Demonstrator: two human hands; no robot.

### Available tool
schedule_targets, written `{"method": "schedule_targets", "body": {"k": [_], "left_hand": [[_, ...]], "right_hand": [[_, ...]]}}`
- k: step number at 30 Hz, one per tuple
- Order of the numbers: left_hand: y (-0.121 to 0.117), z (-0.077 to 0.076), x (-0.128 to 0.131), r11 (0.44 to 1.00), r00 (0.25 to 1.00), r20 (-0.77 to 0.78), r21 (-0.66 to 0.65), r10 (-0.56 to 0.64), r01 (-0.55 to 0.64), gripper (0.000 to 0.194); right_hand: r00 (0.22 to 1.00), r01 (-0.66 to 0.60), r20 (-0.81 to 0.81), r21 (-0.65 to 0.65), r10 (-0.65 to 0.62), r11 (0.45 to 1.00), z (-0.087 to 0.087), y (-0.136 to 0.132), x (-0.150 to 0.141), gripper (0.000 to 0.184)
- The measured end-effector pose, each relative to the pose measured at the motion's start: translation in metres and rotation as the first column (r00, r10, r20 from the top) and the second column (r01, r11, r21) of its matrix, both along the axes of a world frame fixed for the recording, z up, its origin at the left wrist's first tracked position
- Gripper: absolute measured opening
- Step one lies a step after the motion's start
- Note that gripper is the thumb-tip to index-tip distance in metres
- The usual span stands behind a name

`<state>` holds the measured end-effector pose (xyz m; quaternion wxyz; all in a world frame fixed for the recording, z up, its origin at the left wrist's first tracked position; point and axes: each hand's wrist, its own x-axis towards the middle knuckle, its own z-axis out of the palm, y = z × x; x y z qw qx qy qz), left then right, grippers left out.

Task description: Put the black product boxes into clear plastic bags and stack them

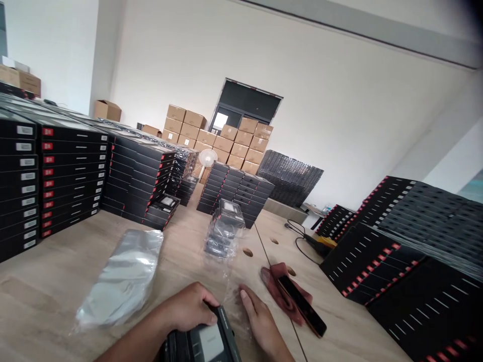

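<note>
At the bottom edge of the view, my left hand [190, 307] rests curled over the top corner of a black flat device [206, 342] with a pale label, gripping it. My right hand [260, 322] lies beside the device's right side, fingers together and flat on a clear plastic wrapper [230, 281] that lies on the wooden table [56, 281]. A short stack of clear-bagged black devices [224, 229] stands just beyond my hands. A pile of silvery plastic bags [123, 276] lies to the left.
A phone [302, 304] on a reddish cloth lies right of my hands. Stacks of black boxes with red labels [71, 176] line the left, centre [234, 191] and right [407, 251]. Cardboard cartons [226, 138] and a small white fan [207, 158] stand by the far wall. Cables [302, 236] cross the table.
</note>
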<state>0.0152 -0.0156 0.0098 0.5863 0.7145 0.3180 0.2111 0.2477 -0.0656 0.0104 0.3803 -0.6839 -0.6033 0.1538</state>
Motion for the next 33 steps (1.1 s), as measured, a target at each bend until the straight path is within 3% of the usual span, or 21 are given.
{"method": "schedule_targets", "body": {"k": [4, 9, 12, 19, 25, 29, 33], "left_hand": [[-0.002, 0.007, 0.000, 0.996, 0.995, -0.048, -0.013, 0.090, -0.091, 0.039], [-0.001, 0.007, 0.002, 0.994, 0.994, -0.023, -0.003, 0.105, -0.105, 0.038], [0.002, -0.001, 0.004, 0.994, 0.994, 0.008, 0.011, 0.108, -0.108, 0.036], [0.009, -0.018, 0.012, 0.983, 0.970, 0.179, -0.112, 0.164, -0.145, 0.046], [0.007, -0.008, 0.009, 0.982, 0.964, 0.208, -0.132, 0.164, -0.138, 0.060], [0.003, 0.002, -0.001, 0.964, 0.976, 0.195, -0.264, 0.093, -0.040, 0.071], [0.002, 0.007, -0.005, 0.932, 0.973, 0.211, -0.363, 0.094, -0.012, 0.080]], "right_hand": [[0.999, -0.047, 0.015, 0.100, 0.046, 0.994, 0.014, -0.008, -0.005, 0.032], [0.955, -0.200, 0.253, 0.179, 0.152, 0.963, 0.024, -0.017, -0.021, 0.038], [0.924, -0.198, 0.360, 0.164, 0.128, 0.966, 0.023, -0.016, -0.030, 0.014], [0.938, -0.177, 0.335, 0.232, 0.092, 0.957, 0.015, -0.014, -0.035, 0.013], [0.910, -0.233, 0.393, 0.226, 0.130, 0.946, 0.016, -0.015, -0.036, 0.017], [0.919, -0.165, 0.390, 0.239, 0.061, 0.957, 0.015, -0.014, -0.034, 0.019], [0.936, -0.170, 0.340, 0.214, 0.090, 0.962, 0.011, -0.012, -0.033, 0.018]]}}
